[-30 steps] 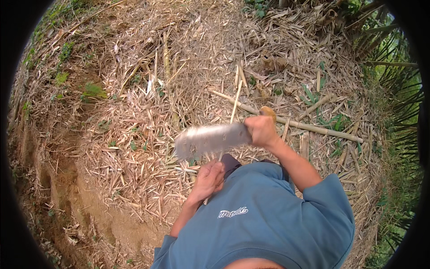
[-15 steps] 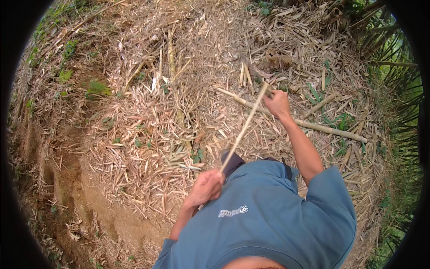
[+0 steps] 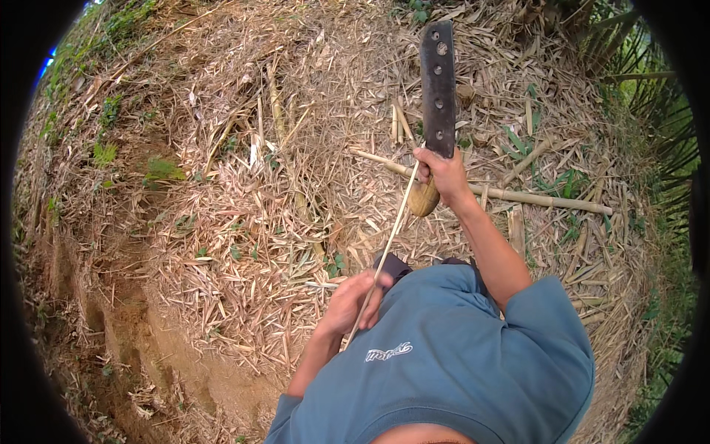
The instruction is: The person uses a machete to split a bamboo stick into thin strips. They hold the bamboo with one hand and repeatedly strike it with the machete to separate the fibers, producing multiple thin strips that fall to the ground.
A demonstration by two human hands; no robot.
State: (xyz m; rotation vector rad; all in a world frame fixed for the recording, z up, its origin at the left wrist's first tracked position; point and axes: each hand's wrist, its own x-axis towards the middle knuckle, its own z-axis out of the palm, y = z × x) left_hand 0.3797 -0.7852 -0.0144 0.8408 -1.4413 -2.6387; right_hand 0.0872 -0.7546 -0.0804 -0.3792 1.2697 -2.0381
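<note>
Right hand (image 3: 444,174): my fingers are wrapped around the wooden handle (image 3: 423,198) of a cleaver (image 3: 439,89), with its butt showing below my fist. The broad dark blade, pierced by a row of holes, points away from my body. Held so, it probably stays clear of my other hand; I cannot tell which side carries the edge.

Bamboo strip (image 3: 393,238): slants between my hands, far end at my right thumb and forefinger, near end against my blue T-shirt (image 3: 444,348). Whether those right fingertips pinch it or merely touch it, I cannot tell. The shirt front presumably offers a backstop.

Left hand (image 3: 347,303): partly curled, strip crossing the fingers. Blur hides whether they press on it. A loose hold here would let the strip slide or turn, in my judgement.

Ground: a bamboo pole (image 3: 551,200) lies beyond my right forearm amid dry leaf litter (image 3: 222,259); short bamboo pieces (image 3: 399,122) lie left of the blade.
</note>
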